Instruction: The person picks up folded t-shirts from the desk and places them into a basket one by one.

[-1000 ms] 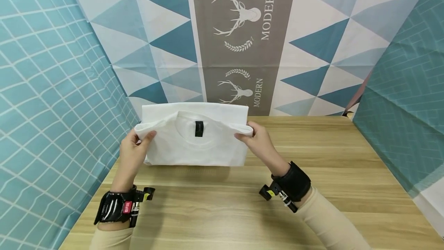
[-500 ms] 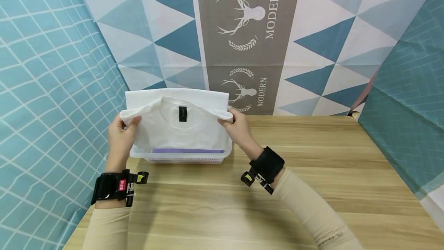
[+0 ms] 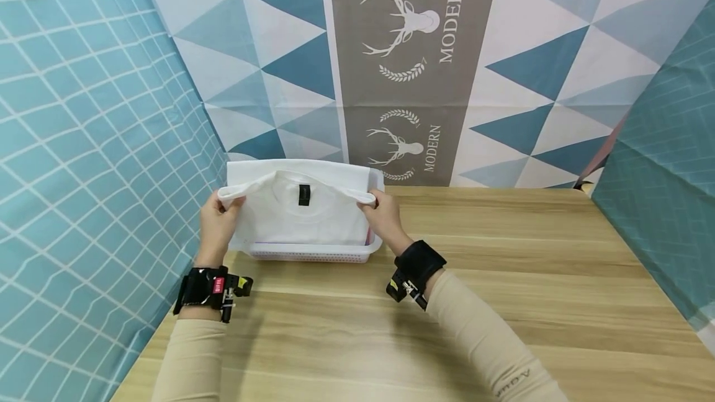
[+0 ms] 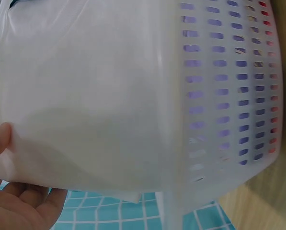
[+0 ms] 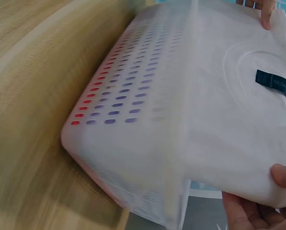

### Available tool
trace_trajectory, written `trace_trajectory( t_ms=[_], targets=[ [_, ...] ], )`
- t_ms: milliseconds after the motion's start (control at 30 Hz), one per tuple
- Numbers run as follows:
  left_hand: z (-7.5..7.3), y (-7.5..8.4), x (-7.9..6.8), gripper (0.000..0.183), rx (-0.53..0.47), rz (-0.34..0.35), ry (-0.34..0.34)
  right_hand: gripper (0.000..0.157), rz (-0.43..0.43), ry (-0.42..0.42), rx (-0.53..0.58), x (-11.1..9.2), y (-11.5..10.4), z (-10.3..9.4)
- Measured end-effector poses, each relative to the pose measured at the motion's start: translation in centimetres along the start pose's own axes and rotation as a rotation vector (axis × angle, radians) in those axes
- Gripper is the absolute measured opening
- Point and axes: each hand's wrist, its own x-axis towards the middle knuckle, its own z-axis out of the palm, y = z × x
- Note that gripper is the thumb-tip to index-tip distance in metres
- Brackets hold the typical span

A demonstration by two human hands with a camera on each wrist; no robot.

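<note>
A folded white T-shirt (image 3: 301, 222) with a black neck label (image 3: 304, 195) lies spread between both hands, at and partly inside a white plastic basket (image 3: 313, 257). My left hand (image 3: 216, 225) pinches the shirt's left folded edge, thumb on top and fingers beneath. At the opposite edge my right hand (image 3: 385, 219) holds the cloth the same way. In the right wrist view the shirt's front part meets the basket rim (image 5: 178, 143). Purple and red contents show through the slots of the basket wall (image 4: 205, 143); the shirt hides most of them from above.
The basket stands on a wood-grain table (image 3: 503, 278) near its back left corner. A blue checked cloth (image 3: 95, 141) hangs close on the left. Behind is a patterned curtain (image 3: 413, 79), and a teal cloth (image 3: 665, 160) hangs on the right.
Both hands have carried the shirt left and then down into the basket area. The basket, hidden behind the shirt a second ago, now shows at its front and right side. Both grips stay the same.
</note>
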Motion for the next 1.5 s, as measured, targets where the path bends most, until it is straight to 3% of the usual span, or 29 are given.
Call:
trace_trajectory(
  t_ms=[400,867,1033,1300,1500],
  targets=[
    [0.4,-0.8,0.1,0.035,0.02,-0.061,-0.041,0.012,0.054,-0.021,-0.025,0.1,0.6,0.7],
    [1.0,-2.4,0.1,0.046,0.048,-0.143,-0.18,0.013,0.089,-0.042,-0.008,-0.4,1.3,2.3],
    [1.6,-2.7,-0.2,0.045,0.11,-0.12,-0.229,0.016,0.097,-0.051,-0.022,-0.5,1.8,2.6],
    [2.8,-2.8,-0.1,0.038,0.127,-0.074,-0.213,0.019,0.085,-0.036,-0.026,-0.4,2.4,3.1],
    [4.2,-3.2,0.5,0.035,0.202,-0.023,-0.21,0.037,0.145,-0.065,0.009,-0.7,2.3,3.0]
  ],
)
